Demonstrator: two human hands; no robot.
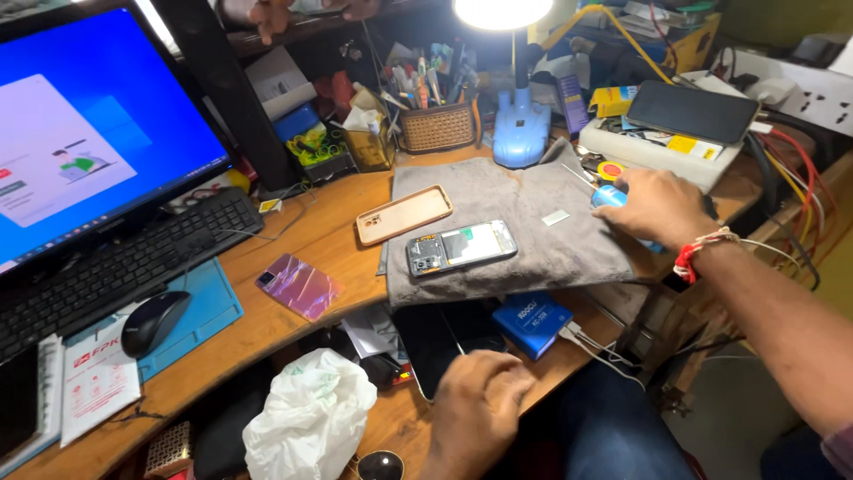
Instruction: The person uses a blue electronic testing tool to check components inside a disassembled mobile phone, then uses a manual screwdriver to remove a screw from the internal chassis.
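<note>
An opened phone point(461, 246) with its back removed lies on a grey cloth point(524, 213) on the wooden desk. A tan phone case point(403, 214) rests at the cloth's left edge. My right hand point(656, 207) is at the cloth's right side, closed around a small light-blue object point(608, 196). My left hand point(478, 400) is low at the desk's front edge, fingers curled, beside a dark phone screen point(431, 342) and a blue box point(531, 322). What the left hand holds, if anything, is hidden.
A monitor point(84, 124), keyboard point(124, 267) and mouse point(154, 322) fill the left. A pink phone back point(300, 285), white plastic bag point(311, 418), blue desk lamp point(520, 124), wicker tool basket point(435, 127) and a white box with a dark phone point(693, 111) crowd the desk. Another person's hand point(271, 13) is at the top.
</note>
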